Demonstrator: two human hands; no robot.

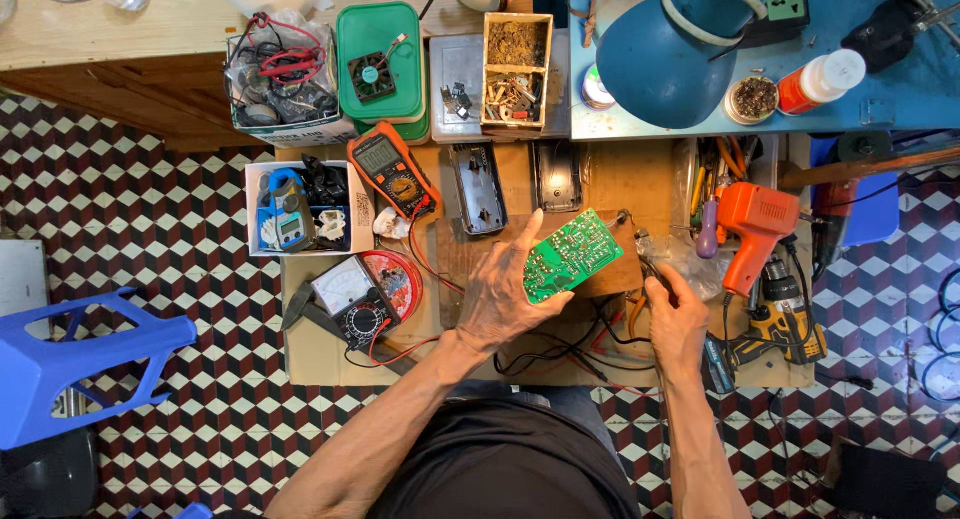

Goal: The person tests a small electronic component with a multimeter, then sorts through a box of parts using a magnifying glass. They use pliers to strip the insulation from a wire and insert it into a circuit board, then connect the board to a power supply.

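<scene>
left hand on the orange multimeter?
No, the left hand grips the green circuit board; the orange multimeter lies apart, up and to its left.

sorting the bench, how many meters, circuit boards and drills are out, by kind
meters: 3, orange digital multimeter, analog multimeter, blue clamp meter
circuit boards: 1, green circuit board in left hand
drills: 1, yellow drill
total: 5

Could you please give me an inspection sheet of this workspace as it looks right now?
Surface: low wooden bench, crowded.
Job's things: green circuit board held tilted by left hand.
Clutter: orange multimeter, analog meter, orange soldering gun, blue lamp, green box.
Grippers: right hand grips a thin dark tool, kind unclear.
Cables: red and black leads tangled near hands.
Surroundings: patterned tile floor, blue stool.
</scene>
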